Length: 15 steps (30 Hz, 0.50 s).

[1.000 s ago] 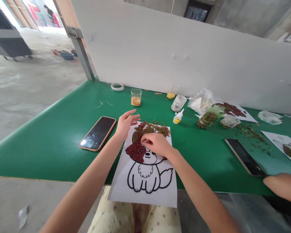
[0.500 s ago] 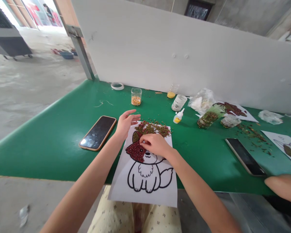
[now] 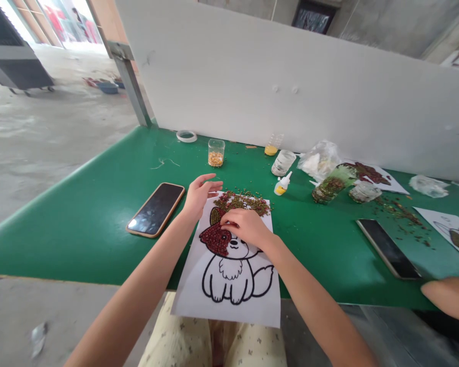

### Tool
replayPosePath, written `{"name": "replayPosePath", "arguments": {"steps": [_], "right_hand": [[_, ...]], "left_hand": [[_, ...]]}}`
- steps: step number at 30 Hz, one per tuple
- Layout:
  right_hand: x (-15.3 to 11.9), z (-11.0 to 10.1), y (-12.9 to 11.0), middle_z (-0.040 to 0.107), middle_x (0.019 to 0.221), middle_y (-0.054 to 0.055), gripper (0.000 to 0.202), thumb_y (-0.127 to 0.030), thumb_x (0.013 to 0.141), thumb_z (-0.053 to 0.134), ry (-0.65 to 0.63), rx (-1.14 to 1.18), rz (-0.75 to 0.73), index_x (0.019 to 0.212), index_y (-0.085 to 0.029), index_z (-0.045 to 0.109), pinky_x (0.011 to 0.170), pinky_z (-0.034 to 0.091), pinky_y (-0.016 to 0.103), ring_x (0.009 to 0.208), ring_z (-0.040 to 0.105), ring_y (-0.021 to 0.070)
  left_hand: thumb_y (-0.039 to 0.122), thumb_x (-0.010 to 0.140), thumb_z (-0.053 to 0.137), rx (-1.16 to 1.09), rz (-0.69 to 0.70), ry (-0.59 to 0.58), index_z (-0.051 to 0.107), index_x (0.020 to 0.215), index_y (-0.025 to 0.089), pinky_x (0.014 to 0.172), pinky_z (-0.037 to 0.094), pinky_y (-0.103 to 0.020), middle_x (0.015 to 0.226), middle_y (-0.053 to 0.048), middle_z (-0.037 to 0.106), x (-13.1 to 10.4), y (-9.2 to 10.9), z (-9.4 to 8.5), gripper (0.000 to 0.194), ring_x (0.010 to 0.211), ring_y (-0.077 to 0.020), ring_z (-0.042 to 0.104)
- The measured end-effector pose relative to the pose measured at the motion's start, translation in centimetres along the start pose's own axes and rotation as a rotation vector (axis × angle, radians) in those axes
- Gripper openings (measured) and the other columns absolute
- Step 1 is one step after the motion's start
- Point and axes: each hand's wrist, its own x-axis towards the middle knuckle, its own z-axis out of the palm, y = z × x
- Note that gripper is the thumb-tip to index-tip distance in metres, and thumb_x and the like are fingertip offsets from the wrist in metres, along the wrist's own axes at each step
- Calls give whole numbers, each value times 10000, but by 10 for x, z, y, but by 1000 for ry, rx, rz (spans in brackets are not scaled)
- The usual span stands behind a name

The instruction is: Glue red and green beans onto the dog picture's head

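Note:
A sheet of paper with a black-outlined cartoon animal lies in front of me, its lower end past the table edge. Dark red beans cover the left part of the animal's head, and green ones fill one ear. Loose green and red beans are heaped across the sheet's top. My right hand rests over the head, thumb and forefinger pinched; whatever is between them is too small to make out. Beside the sheet's upper left corner, my left hand hovers with fingers apart, holding nothing.
On the green table lie a phone at left and another phone at right. Behind stand a cup of corn kernels, a glue bottle and a tipped jar of green beans. Another person's arm is at right.
The whole view has shifted very slightly. Both hands keep nearly the same places, the right one still pinched over the animal's head.

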Motion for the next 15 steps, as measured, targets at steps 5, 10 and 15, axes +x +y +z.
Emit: {"name": "replayPosePath", "arguments": {"steps": [5,10,15], "right_hand": [[1,0,-3,673,807,-5,45,-163,799,652,-7,4,17,816,-204,654,644,354,221,729,581,123],[0,0,-4,643,738,-19,61,-142,786,651,-13,3,26,795,-202,641,606,323,212,678,549,110],[0,1,-3,635,730,-23,75,-129,780,642,-14,4,29,788,-203,636,606,314,212,674,541,108]], "left_hand": [[190,740,511,4,-6,5,578,1063,135,714,502,-298,915,-106,713,0,0,1,335,803,-175,673],[194,746,519,11,-14,10,580,1053,134,714,506,-299,903,-103,716,0,0,2,318,800,-175,674],[195,748,514,20,-8,5,580,1056,133,708,506,-295,909,-104,715,1,-1,2,321,800,-174,674]]}}
